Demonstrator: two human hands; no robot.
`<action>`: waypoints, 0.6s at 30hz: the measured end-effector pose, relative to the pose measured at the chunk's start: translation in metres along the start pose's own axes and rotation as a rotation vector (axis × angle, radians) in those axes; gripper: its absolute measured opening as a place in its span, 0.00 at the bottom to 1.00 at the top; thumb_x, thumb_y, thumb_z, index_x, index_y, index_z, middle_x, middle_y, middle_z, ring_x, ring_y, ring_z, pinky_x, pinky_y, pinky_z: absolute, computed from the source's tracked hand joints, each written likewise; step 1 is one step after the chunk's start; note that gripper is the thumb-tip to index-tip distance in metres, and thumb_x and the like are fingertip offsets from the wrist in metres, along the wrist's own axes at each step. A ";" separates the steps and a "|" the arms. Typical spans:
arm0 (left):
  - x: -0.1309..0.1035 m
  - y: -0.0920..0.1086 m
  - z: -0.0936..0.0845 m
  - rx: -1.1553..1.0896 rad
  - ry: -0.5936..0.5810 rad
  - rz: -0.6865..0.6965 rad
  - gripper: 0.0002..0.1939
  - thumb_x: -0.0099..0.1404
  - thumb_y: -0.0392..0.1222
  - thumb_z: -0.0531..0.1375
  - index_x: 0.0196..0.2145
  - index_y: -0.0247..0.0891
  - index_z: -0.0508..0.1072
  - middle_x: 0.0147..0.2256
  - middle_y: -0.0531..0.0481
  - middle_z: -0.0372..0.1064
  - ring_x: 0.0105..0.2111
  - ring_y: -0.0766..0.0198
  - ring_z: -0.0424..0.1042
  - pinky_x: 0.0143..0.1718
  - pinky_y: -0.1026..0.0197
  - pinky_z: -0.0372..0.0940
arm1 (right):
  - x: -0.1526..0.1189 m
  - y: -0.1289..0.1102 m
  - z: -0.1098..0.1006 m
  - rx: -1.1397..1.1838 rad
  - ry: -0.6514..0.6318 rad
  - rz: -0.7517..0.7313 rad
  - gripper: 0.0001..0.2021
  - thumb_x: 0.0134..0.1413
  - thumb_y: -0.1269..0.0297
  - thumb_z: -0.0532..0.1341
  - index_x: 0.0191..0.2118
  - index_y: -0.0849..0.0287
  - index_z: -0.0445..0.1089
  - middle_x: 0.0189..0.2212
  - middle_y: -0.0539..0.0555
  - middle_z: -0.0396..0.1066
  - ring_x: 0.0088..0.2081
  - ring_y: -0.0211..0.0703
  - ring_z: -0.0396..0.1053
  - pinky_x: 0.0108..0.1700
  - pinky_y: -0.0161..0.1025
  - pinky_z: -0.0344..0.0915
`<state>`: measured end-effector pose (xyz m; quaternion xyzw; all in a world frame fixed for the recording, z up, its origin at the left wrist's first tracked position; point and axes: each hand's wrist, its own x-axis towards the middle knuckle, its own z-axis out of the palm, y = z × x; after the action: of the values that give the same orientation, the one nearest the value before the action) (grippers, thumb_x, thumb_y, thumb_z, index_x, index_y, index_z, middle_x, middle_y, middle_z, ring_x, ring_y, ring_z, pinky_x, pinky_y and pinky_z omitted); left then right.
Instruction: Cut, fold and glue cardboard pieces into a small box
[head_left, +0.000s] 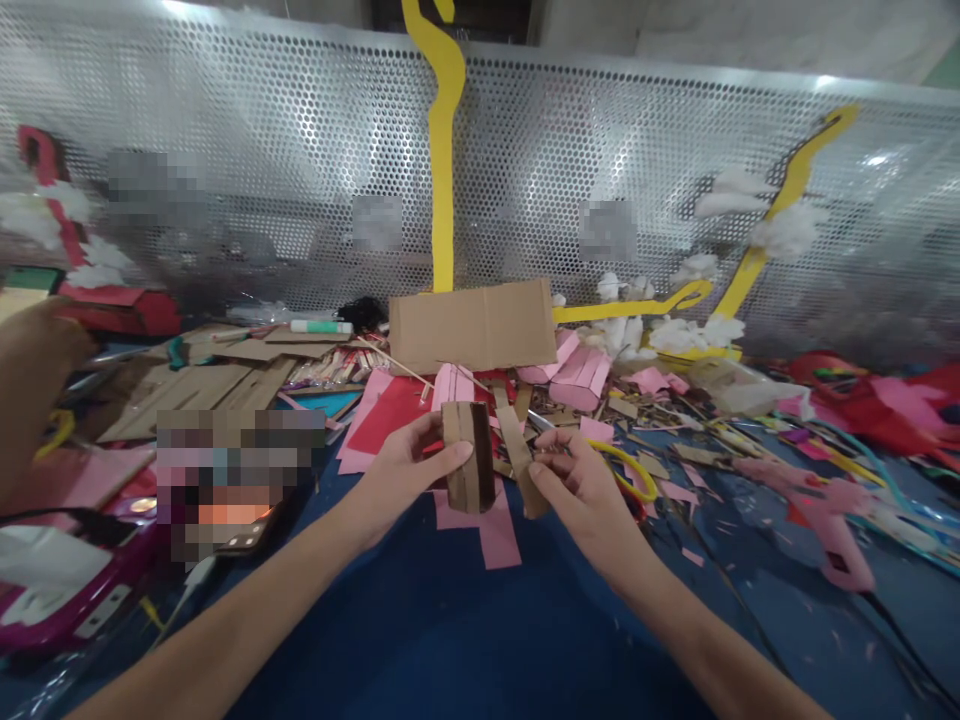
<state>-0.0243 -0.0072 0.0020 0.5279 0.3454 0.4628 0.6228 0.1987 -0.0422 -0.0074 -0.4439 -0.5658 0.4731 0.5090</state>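
Folded cardboard piece [472, 485] in left hand [411, 455], cardboard strip [517, 452] in right hand [576, 482]

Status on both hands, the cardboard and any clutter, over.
Left hand gripping folded cardboard piece. Right hand pinching cardboard strip, the two apart. Clutter: pink paper close beneath, pink glue gun off right.
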 end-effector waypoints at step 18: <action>-0.003 0.002 0.000 0.052 0.136 -0.031 0.30 0.65 0.59 0.67 0.58 0.48 0.64 0.51 0.42 0.75 0.44 0.50 0.80 0.31 0.56 0.78 | 0.015 -0.016 -0.097 -1.392 -0.077 0.087 0.06 0.60 0.69 0.62 0.43 0.60 0.68 0.39 0.59 0.76 0.41 0.51 0.75 0.40 0.39 0.60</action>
<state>-0.0253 -0.0097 0.0042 0.5058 0.4069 0.4789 0.5910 0.2940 -0.0222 0.0141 -0.6719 -0.7367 0.0360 0.0665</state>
